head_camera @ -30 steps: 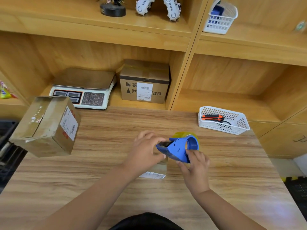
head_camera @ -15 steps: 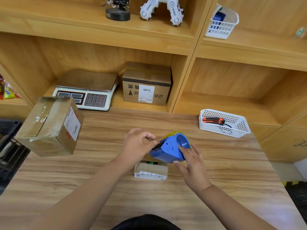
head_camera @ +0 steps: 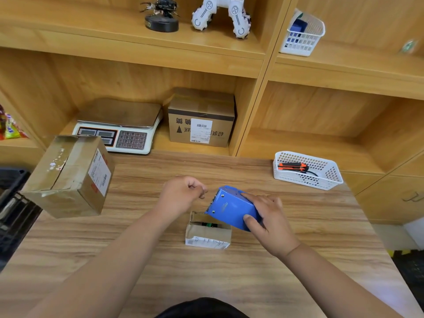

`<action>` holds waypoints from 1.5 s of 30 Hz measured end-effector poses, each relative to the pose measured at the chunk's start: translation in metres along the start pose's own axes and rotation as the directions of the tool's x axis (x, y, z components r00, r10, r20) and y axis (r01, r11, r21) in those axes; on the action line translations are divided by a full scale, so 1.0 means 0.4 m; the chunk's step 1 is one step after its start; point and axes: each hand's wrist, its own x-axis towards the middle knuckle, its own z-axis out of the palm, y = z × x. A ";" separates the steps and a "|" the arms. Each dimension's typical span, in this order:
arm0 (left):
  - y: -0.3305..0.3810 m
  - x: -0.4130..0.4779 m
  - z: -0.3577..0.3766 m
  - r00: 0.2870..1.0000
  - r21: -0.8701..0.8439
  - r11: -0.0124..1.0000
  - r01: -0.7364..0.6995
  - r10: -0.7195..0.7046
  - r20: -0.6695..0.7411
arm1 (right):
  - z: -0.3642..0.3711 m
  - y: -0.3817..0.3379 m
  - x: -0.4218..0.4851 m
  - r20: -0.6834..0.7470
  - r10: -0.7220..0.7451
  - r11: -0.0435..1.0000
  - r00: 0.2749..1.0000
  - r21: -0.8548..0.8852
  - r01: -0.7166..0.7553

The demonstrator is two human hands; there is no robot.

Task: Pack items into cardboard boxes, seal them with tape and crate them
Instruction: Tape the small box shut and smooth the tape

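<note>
The small box (head_camera: pixel 207 235) sits mid-table (head_camera: pixel 298 260), right before me. The dispenser (head_camera: pixel 229 210) is over its far right corner, in my right hand (head_camera: pixel 273 226). My left hand (head_camera: pixel 181 196) is just left of the dispenser. The large box (head_camera: pixel 68 177) stands at the table's left, with a crate (head_camera: pixel 11 203) beyond that edge. At the far right is a basket (head_camera: pixel 328 177) with a knife (head_camera: pixel 292 166) in it. Behind the table, 1 shelf bay holds a scale (head_camera: pixel 119 125) and, to its right, a shelf box (head_camera: pixel 202 120).

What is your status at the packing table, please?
Right hand grips blue tape dispenser over small cardboard box. Left hand curled beside its blade, tape end not discernible. Box top unsealed. Nothing blocking.
</note>
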 end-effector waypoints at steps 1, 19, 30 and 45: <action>-0.001 0.000 -0.005 1.000 -0.016 1.000 0.010 -0.010 -0.008 | -0.003 0.002 0.002 -0.002 0.010 1.000 1.000 -0.006 -0.010; -0.013 0.014 -0.054 0.995 -0.047 0.996 0.072 -0.075 -0.070 | -0.043 -0.004 0.014 0.024 0.144 0.989 0.989 -0.034 -0.144; 0.029 -0.001 -0.015 0.936 0.390 0.912 -0.126 0.240 -0.257 | -0.022 -0.018 0.061 0.056 0.203 0.941 0.978 -0.288 -0.179; -0.002 0.003 0.053 0.637 0.787 0.483 -0.384 0.756 -0.153 | 0.028 -0.042 0.111 -0.033 0.459 0.885 0.888 -0.062 -0.460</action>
